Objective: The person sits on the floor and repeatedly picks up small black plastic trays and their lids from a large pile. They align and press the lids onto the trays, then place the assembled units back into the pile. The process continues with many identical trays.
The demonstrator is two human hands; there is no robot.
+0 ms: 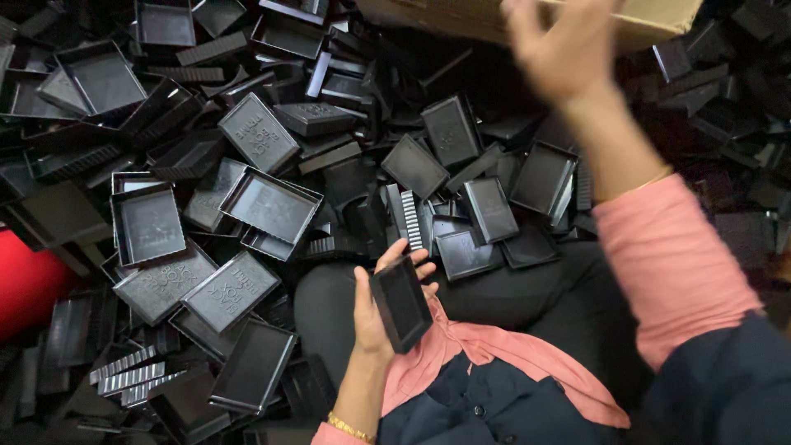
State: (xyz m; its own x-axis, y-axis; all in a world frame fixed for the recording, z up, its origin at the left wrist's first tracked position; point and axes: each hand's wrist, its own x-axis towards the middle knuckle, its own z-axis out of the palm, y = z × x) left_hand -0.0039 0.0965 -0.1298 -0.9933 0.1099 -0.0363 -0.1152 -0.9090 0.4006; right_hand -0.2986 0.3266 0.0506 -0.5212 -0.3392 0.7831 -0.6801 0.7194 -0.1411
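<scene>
Black plastic trays [148,222] and lids are lying heaped across the floor, filling the view from the left edge to the far right corner, some face up, some flipped, some stacked at angles. Left hand [381,309] is holding one small black tray [401,302] over the lap, fingers wrapped round its long edges, thumb along the near side, tray tilted on end. Looks light, stiff and thin-walled, smooth enough to slip; best gripped by the raised rim rather than the flat base. Right hand [564,49] is raised near the cardboard box [527,18] at the far edge, blurred, fingers spread and holding nothing. Ribbed grey strips [132,377] are lying at the near left of the heap, and more [409,218] just beyond the held tray. A red object [25,284] is showing at the left edge. Loose trays are crowding right up against the knees.
</scene>
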